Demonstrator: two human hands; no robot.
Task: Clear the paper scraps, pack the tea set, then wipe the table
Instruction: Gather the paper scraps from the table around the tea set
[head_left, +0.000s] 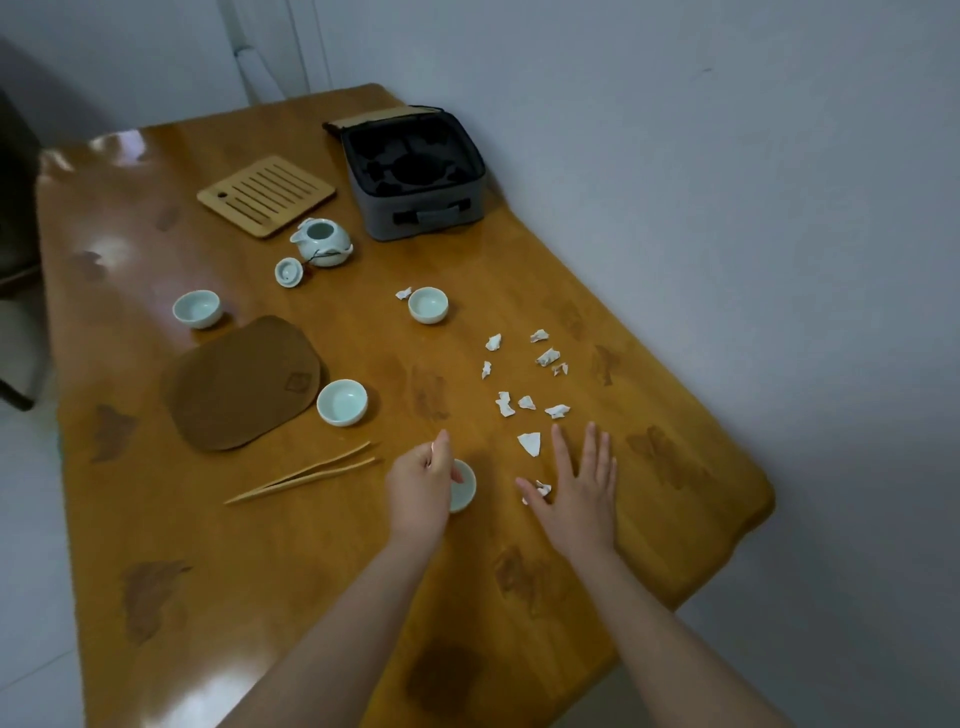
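Observation:
Several white paper scraps (525, 402) lie scattered on the right half of the wooden table (260, 597). My right hand (576, 493) lies flat and open on the table, one scrap (540, 488) by its thumb and a larger one (530, 443) just ahead of the fingers. My left hand (421, 486), fingers loosely curled, partly covers a pale green teacup (464, 486), thumb at its rim; a grip cannot be made out. Three more teacups (428, 304) (342, 401) (197, 308), a lidless teapot (322, 241) and its lid (288, 272) stand farther back.
An open grey carry case (415, 174) with black foam cut-outs sits at the far side by the wall. A slatted bamboo tray (266, 195), a brown cloth mat (241, 382) and bamboo tongs (304, 473) lie on the left half. The table's right edge runs close to the wall.

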